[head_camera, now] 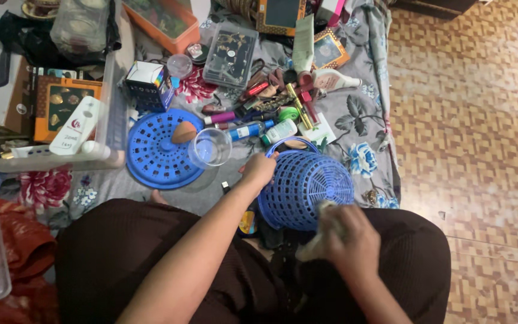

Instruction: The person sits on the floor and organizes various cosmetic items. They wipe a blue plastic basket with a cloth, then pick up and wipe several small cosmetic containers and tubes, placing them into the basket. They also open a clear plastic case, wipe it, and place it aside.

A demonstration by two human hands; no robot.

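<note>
Blue basket [307,186] lies tipped on its side on the person's lap, at 6 o'clock of the cosmetics pile [271,102]. Left hand [259,169] has its fingers clamped on the basket rim at 9 o'clock. Right hand [349,237] has its fingers closed on a pale cloth [319,231], pressed against the basket base at 5 o'clock. Blue lid [157,150] with clear cup [210,147] lies at 10 o'clock.

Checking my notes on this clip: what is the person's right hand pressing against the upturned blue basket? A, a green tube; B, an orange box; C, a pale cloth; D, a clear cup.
C: the right hand presses a pale cloth against the blue basket.
</note>
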